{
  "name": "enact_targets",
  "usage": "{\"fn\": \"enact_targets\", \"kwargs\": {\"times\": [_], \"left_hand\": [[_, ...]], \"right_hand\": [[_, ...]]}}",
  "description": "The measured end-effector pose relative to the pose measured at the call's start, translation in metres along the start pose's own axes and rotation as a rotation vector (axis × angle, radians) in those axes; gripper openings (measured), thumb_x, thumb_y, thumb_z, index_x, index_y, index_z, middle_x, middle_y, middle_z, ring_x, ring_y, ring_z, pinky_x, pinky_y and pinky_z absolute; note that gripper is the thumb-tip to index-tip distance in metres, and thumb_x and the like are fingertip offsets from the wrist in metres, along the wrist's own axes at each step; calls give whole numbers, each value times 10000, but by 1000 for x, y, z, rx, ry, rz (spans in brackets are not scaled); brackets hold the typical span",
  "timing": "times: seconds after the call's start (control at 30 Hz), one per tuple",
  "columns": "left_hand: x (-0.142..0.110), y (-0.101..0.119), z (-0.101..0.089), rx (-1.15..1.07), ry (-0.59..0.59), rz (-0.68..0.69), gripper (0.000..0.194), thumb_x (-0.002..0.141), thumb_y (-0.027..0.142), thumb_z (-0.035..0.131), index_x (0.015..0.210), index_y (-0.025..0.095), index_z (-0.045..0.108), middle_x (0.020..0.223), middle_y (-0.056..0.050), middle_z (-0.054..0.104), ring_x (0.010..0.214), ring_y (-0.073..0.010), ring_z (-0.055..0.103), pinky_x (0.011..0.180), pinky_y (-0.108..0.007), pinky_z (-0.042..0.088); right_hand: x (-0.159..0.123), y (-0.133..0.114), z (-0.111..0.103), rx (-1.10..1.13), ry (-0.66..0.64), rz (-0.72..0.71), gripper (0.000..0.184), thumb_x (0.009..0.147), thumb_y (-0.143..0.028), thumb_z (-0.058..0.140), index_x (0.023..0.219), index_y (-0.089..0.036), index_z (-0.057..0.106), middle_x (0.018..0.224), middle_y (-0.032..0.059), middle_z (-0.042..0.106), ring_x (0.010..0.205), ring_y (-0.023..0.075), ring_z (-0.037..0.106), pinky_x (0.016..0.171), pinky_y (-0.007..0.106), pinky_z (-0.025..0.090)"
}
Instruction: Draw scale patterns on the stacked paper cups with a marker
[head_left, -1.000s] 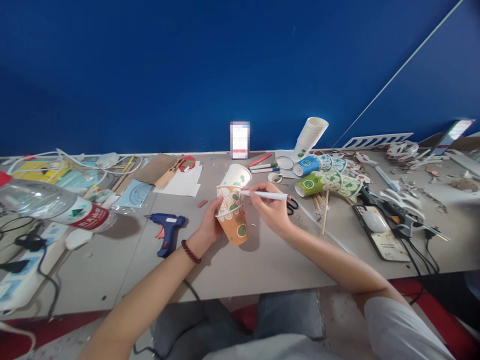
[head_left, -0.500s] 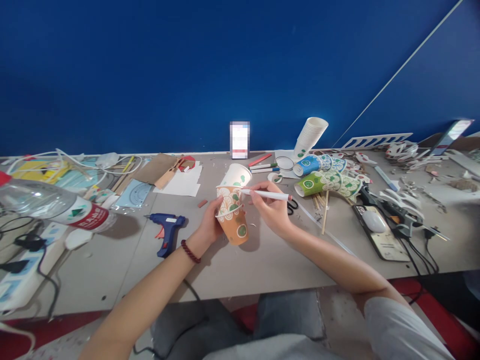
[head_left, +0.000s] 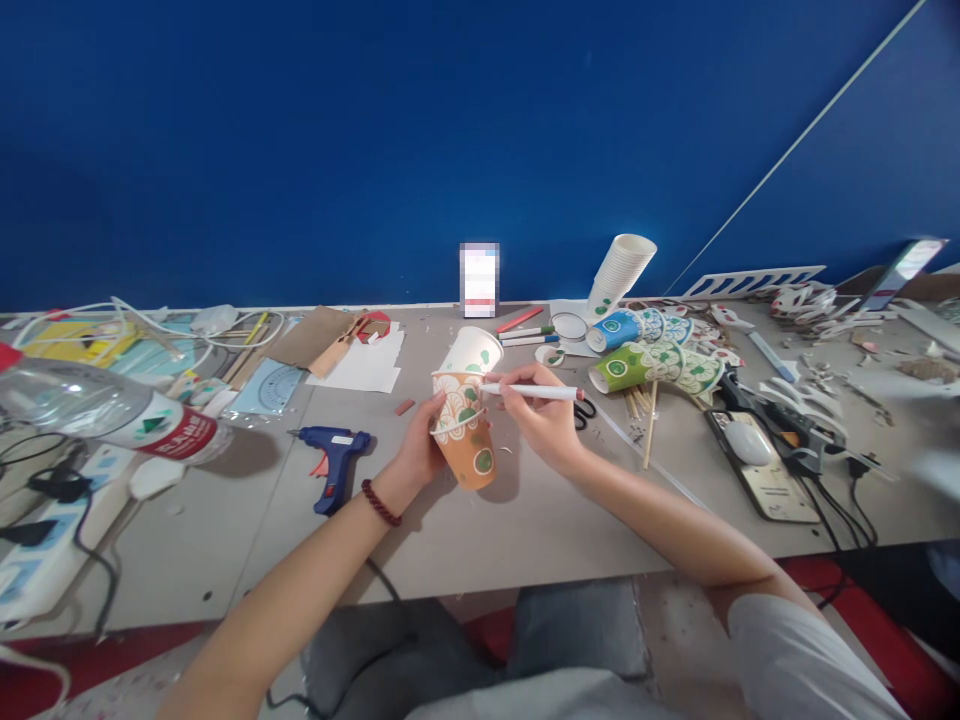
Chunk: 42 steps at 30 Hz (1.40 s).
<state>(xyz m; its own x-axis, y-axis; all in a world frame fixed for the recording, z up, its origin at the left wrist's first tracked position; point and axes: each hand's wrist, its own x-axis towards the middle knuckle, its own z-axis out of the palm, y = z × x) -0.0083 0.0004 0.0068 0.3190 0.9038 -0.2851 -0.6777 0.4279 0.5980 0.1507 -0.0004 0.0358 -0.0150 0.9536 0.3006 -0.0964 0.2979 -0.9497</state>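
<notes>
The left hand (head_left: 424, 442) curls around a tilted stack of orange-and-white patterned paper cups (head_left: 454, 402) at its two o'clock; the right hand (head_left: 543, 414) pinches a slim white pen (head_left: 553, 391), cups at nine o'clock.

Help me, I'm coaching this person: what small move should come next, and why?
Probably the right hand should draw the slim white marker with a reddish end a short way along the nested orange and white patterned paper cups: its tip is at or very near their side, just below a rim, and the left hand holds them from the other side.
</notes>
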Motion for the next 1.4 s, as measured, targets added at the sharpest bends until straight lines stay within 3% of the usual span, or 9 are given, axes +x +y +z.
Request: {"fn": "enact_targets", "kwargs": {"times": [0.4,0.63,0.9,1.13,1.4], "left_hand": [[0,0,-1,17,19,-22,355,730,380,605,983,142,675,825,-95,737,740,-255,696,786,-392,520],[0,0,-2,1,1,-13,363,729,378,607,1010,157,670,830,-85,737,738,-246,695,796,-388,517],[0,-2,-1,4,9,1,374,728,378,601,1023,158,664,848,-87,735,745,-245,692,803,-393,514],[-2,1,4,5,4,19,354,734,387,589,971,137,666,836,-86,726,726,-234,679,749,-390,528],[-3,4,6,9,-12,6,395,772,439,537,967,122,669,861,-95,712,735,-214,659,709,-346,520]], "right_hand": [[1,5,-3,-81,54,-51,129,832,-349,608,829,-226,567,813,16,616,820,192,671,623,309,565],[1,3,-2,-48,47,-39,118,829,-343,613,822,-238,561,822,21,641,847,208,683,625,326,577],[0,2,-1,-42,14,-20,124,828,-338,618,797,-227,572,834,39,656,1007,249,664,704,350,586],[1,0,0,32,1,-29,160,824,-377,625,816,-233,556,829,30,631,965,240,675,645,323,594],[2,2,-2,30,25,-79,178,827,-401,619,820,-231,566,839,29,639,870,205,674,685,340,589]]}}
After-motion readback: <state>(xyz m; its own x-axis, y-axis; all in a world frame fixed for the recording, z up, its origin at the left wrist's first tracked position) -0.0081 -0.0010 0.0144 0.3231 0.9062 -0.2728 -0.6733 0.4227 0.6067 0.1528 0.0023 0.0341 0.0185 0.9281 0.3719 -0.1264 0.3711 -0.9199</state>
